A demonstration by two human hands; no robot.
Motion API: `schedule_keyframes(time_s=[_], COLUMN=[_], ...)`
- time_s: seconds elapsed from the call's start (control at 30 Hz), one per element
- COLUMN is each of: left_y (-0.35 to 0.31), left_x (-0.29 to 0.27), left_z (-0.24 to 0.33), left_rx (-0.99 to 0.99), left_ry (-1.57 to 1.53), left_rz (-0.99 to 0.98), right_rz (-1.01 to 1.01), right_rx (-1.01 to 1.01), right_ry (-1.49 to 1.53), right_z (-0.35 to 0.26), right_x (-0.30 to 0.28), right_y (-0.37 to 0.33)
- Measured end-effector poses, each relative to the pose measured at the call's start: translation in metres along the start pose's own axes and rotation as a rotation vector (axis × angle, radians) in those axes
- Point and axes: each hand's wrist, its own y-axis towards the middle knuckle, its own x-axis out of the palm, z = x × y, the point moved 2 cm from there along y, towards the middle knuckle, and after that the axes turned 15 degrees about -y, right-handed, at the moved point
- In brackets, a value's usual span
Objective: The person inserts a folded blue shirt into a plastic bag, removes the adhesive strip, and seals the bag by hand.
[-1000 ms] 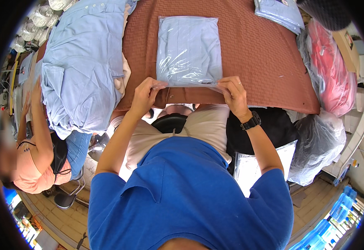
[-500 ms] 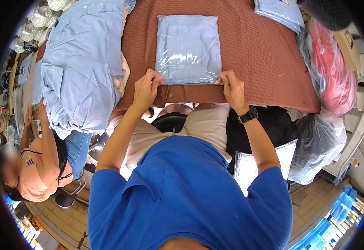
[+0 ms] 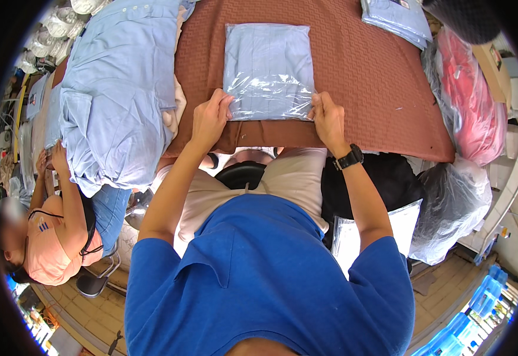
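Far left of the fingers: a seated co-worker in a peach top, well apart. Nearer on that side, a loose heap of light blue garments bulges over the counter's near edge.

Left hand: thumb and forefinger pinched together at the left side of a bagged garment, just above its near corner; film appears caught between them.

Between the two sets of fingers, and reaching away beyond them: the bagged garment itself, light blue, folded, flat on the brown cloth-covered counter. Film looks smooth at the far end, creased and shiny in the band between the fingers.

Right hand, black watch at the wrist: matching pinch at the right side, no visible gap at the tips. Exact grip on the film too small to confirm.

Beyond the right fingers, far side: flat folded blue garments; further right, a red bundle in clear plastic.

Handling, my judgement: hold both pinches level, draw film equally from each side, press trapped air out, flatten the creases without bunching the cloth inside. Light fingertips; thin film could tear.
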Motion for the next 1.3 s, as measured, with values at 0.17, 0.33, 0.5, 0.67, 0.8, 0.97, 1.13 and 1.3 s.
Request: schedule_keyframes(time_s=[0.17,0.33,0.5,0.67,0.8,0.97,1.13,1.3], left_y=[0.005,0.012,0.017,0.024,0.023,0.008,0.032,0.075], left_x=[0.001,0.001,0.002,0.002,-0.001,-0.008,0.036,0.067], left_z=[0.001,0.001,0.002,0.003,0.011,0.030,0.046,0.010], left_rx=[-0.056,-0.149,-0.231,-0.298,-0.474,-0.071,0.299,0.287], left_ry=[0.060,0.138,0.186,0.294,0.132,0.320,0.362,0.489], left_rz=[-0.005,-0.024,-0.025,-0.010,0.027,0.227,0.032,-0.074], right_rz=[-0.018,-0.068,-0.118,-0.083,0.065,0.276,0.339,0.252], right_rx=[0.060,0.148,0.250,0.284,0.312,0.197,-0.398,-0.425], right_ry=[-0.037,-0.134,-0.272,-0.363,-0.352,-0.244,-0.301,-0.496], right_z=[-0.002,-0.001,-0.006,0.000,-0.007,-0.006,-0.069,-0.063], right_x=[0.000,0.001,0.000,0.007,-0.002,-0.015,0.009,0.049], right_y=[0.005,0.010,0.013,0.018,0.014,0.002,0.020,0.075])
